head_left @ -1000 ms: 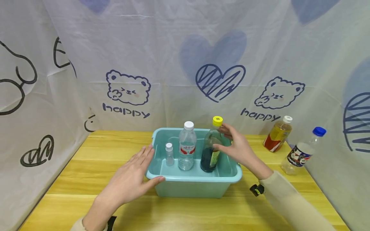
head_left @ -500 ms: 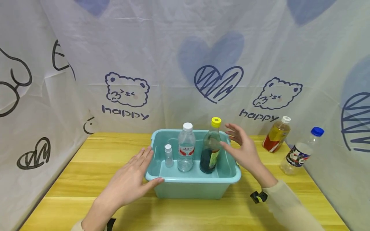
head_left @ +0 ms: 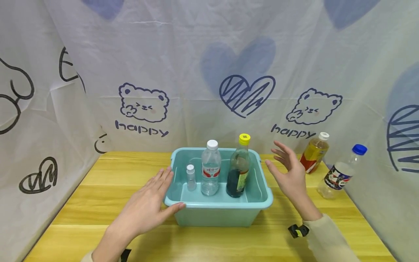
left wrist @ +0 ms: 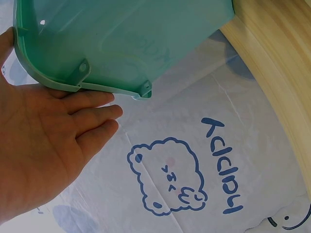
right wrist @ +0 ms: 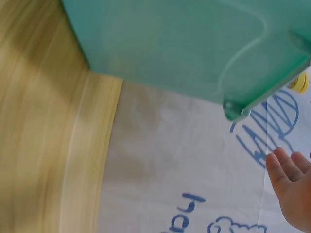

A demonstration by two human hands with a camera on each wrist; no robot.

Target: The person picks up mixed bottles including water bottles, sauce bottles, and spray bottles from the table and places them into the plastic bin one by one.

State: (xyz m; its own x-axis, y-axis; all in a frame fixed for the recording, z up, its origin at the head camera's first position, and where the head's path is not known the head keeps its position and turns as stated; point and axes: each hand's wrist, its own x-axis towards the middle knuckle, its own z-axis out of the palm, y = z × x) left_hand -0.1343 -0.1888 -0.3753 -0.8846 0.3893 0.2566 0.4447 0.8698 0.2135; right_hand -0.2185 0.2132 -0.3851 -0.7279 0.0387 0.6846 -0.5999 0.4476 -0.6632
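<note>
A teal plastic bin (head_left: 222, 211) stands mid-table and holds three upright bottles: a small clear one (head_left: 191, 177), a water bottle (head_left: 210, 168) with a white cap, and a dark bottle (head_left: 239, 167) with a yellow cap. My left hand (head_left: 148, 203) rests flat against the bin's left front corner, thumb on the rim; the left wrist view shows its straight fingers (left wrist: 73, 126) under the bin's rim (left wrist: 97, 87). My right hand (head_left: 289, 173) hovers open beside the bin's right side, touching nothing. Its fingertips (right wrist: 291, 189) show near the bin (right wrist: 194, 43).
An amber bottle (head_left: 313, 153) with a white cap and a clear bottle (head_left: 342, 171) with a blue cap lean at the table's right rear. Printed white sheets wall in the wooden table (head_left: 98, 203) on three sides.
My right hand has let go of the yellow-capped bottle, which now stands in the bin, and drawn back to the right. The left hand has stayed put.
</note>
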